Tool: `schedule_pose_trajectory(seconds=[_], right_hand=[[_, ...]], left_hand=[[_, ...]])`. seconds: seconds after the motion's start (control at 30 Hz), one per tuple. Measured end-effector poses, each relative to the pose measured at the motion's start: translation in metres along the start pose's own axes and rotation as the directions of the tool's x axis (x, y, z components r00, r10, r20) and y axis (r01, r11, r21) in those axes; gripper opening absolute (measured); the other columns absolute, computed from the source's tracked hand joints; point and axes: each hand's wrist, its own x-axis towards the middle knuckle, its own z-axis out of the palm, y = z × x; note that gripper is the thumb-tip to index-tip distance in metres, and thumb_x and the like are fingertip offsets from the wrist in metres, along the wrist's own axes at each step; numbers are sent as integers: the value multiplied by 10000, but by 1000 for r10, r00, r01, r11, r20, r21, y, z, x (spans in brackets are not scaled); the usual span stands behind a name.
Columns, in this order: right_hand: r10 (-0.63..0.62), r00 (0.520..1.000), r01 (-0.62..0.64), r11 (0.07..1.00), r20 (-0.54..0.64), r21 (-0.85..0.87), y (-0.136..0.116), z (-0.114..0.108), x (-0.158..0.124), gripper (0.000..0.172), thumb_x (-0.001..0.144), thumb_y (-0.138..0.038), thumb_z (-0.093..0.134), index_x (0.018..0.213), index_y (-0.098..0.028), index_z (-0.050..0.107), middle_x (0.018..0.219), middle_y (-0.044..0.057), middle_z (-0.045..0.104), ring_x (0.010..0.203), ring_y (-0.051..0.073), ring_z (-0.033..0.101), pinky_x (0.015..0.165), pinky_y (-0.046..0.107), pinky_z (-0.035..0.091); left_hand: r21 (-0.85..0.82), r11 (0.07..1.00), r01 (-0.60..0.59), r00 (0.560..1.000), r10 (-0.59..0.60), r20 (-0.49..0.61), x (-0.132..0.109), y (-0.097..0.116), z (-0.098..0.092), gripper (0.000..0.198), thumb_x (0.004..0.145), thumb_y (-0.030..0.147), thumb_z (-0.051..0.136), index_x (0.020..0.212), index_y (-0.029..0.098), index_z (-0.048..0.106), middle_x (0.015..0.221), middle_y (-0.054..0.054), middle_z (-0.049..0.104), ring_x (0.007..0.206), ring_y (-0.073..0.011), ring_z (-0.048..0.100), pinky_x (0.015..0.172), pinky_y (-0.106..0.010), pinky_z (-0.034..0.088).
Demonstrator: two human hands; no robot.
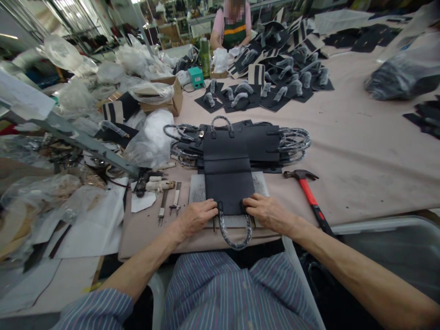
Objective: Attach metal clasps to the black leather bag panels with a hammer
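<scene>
A long black handbag panel (228, 188) lies unfolded in front of me, with a crease across its middle. Its near handle (235, 246), wrapped in clear plastic, hangs toward me, and another stands at the far end. My left hand (198, 216) is closed on the near left corner beside the handle's base. At the opposite corner, my right hand (267, 211) has its fingers closed on the panel's edge. Under the near half is a pale, scuffed board (196, 189). The far half rests on a stack of similar black bag pieces (264, 149) with plastic-wrapped handles.
A claw hammer (308, 191) with a red handle lies to the right. Slim metal tools (162, 206) and a whitish cylindrical tool (161, 185) lie left. Plastic bags (151, 137) crowd the left side. More black pieces (275, 87) lie farther back, near another person (235, 30).
</scene>
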Motion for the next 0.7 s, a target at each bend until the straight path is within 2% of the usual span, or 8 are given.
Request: schedule_pose_trajectory(seconds=[0.1,0.23,0.33,0.43,0.53,0.6,0.63,0.7], right_hand=[[-32,999,32,999,-37,0,-1,5,-5,228,925,-35,487,925,-158,679,1149,103,651,908,222,551,764,338,532],[34,980,-7,991,-198,136,-4,21,-15,428,907,-2,402,1208,-164,660,1271,109,629,1044,239,566,906,396,558],[176,913,-79,962,-369,263,-12,39,-21,527,938,-26,351,1412,-175,528,1360,122,587,1202,255,546,1020,461,533],[328,834,-196,928,-444,316,-21,56,-21,518,965,-90,371,1464,-186,469,1435,138,530,1329,289,493,1108,539,472],[361,829,-247,922,-427,299,-21,70,-19,544,965,-138,386,1503,-200,430,1506,130,477,1425,320,411,1160,576,413],[364,831,-258,922,-420,288,-16,77,-19,591,967,-184,402,1557,-203,354,1523,130,470,1437,331,407,1168,582,400],[369,831,-266,921,-417,285,-13,80,-20,615,968,-207,409,1577,-206,318,1527,130,471,1433,334,417,1169,585,397],[380,827,-283,918,-413,278,-8,84,-21,645,969,-239,411,1598,-215,274,1535,125,470,1425,339,434,1165,590,394]], left_hand=[[78,997,-11,999,14,-49,-2,4,8,293,984,63,396,1084,169,650,1186,-104,688,1213,-201,653,1007,-342,586],[92,995,43,986,-28,-165,-6,9,22,374,946,13,379,1146,167,656,1205,-111,697,1241,-216,645,1017,-365,583],[62,995,75,972,-59,-226,-12,15,25,433,919,0,395,1247,157,629,1282,-132,676,1268,-230,629,1025,-391,582],[16,975,220,928,-204,-313,-25,22,22,436,912,15,426,1270,161,626,1308,-142,668,1215,-222,659,989,-381,600],[28,917,399,852,-359,-381,-44,23,12,370,900,30,457,1147,184,686,1174,-116,723,1068,-212,710,916,-353,613],[35,839,542,768,-479,-426,-60,16,2,331,898,47,470,1082,190,704,1072,-102,743,985,-213,719,873,-345,604],[24,777,629,702,-554,-447,-67,11,-5,306,902,64,478,1063,187,708,1041,-99,745,967,-218,718,867,-347,595],[-21,601,799,526,-716,-459,-80,-2,-21,244,911,116,509,1032,175,713,1015,-102,745,955,-234,711,868,-355,571]])
